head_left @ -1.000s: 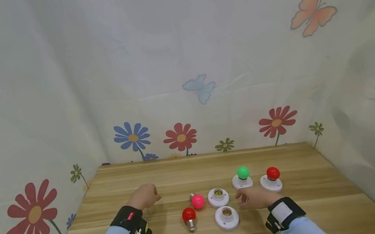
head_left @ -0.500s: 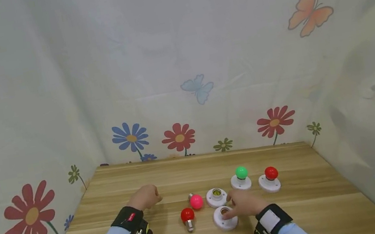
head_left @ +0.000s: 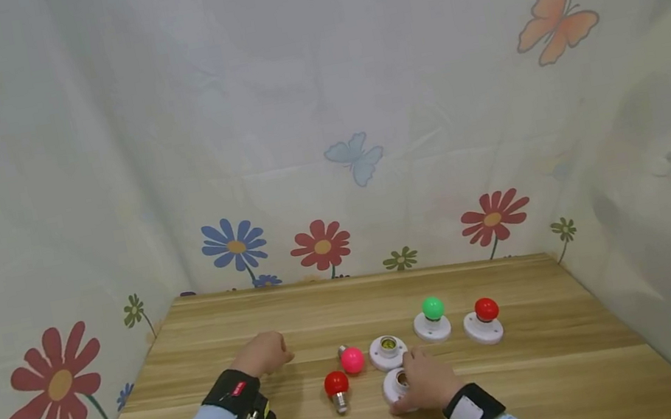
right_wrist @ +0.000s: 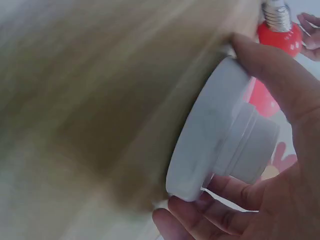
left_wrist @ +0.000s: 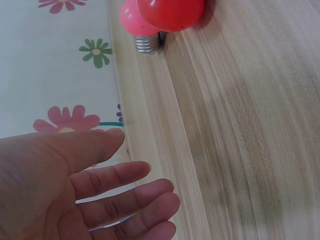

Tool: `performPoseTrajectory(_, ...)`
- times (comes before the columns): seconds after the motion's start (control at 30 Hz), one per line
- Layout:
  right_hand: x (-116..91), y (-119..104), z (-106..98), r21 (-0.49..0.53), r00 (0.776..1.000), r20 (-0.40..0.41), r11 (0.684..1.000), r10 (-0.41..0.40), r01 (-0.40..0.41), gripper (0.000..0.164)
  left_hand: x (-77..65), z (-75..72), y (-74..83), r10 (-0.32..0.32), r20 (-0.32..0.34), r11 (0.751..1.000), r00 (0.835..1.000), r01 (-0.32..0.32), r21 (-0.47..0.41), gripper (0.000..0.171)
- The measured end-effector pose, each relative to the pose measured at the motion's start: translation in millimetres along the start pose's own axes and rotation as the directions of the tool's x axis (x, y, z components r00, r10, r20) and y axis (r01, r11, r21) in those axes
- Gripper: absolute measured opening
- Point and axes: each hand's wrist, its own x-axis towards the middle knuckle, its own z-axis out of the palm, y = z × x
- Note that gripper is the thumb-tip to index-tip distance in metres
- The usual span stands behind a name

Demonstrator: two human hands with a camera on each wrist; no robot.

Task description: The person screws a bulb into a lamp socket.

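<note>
My right hand (head_left: 429,379) spans the nearer white lamp holder (right_wrist: 207,135), thumb on one edge of its round base and fingertips at the opposite edge. Part of that holder is hidden behind the hand in the head view. Just beyond it stands a second white lamp holder (head_left: 378,359) with an open socket. To the left lie a loose red bulb (head_left: 335,383) and a loose pink bulb (head_left: 353,360), both with metal screw bases. Over the left part of the table, my left hand (left_wrist: 95,190) holds nothing, its fingers loosely extended and apart from the bulbs.
Farther right, a green bulb (head_left: 433,308) and another red bulb (head_left: 486,309) each sit upright in a white holder. The wooden table (head_left: 300,313) reaches back to a flowered cloth (head_left: 250,105) that also hangs at both sides.
My right hand has moved left from beside the nearer lamp holder, over it, and now grips its base. The left hand has stayed nearly still.
</note>
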Motion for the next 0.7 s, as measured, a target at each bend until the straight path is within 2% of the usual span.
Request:
performPoseTrajectory(0.13, 0.8, -4.7, -15.0, 0.187, 0.999, 0.008, 0.981, -0.049, 0.046, 0.082, -0.5, -0.1, -0.2, 0.003, -0.009, 1.000, 1.000, -0.002, 0.007, 0.019)
performPoseTrajectory(0.27, 3.7, -15.4, -41.8, 0.334, 0.997, -0.059, 0.940, -0.052, 0.069, 0.076, 1.3, 1.5, 0.1, -0.009, -0.006, 1.000, 1.000, 0.009, 0.011, 0.018)
performPoseTrajectory(0.37, 6.3, -26.3, -61.5, 0.334, 0.992, -0.123, 0.941, -0.011, 0.052, 0.078, 2.4, 4.6, 1.8, -0.021, -0.004, 1.000, 1.000, 0.021, 0.011, 0.018)
performPoseTrajectory(0.47, 10.8, -34.4, -71.1, 0.336, 0.985, -0.170, 0.940, 0.001, 0.057, 0.079, 1.8, 7.3, 4.3, -0.024, -0.001, 1.000, 1.000, 0.024, 0.010, 0.019)
performPoseTrajectory(0.57, 15.0, -38.4, -70.8, 0.360, 0.977, -0.214, 0.928, -0.023, 0.100, 0.079, 0.4, 10.0, 8.0, -0.007, -0.012, 1.000, 1.000, 0.007, 0.004, 0.019)
performPoseTrajectory(0.7, 17.7, -38.0, -61.3, 0.378, 0.968, -0.247, 0.915, -0.045, 0.140, 0.078, -2.8, 17.9, 18.1, 0.061, -0.063, 0.998, 0.996, -0.060, 0.023, 0.020)
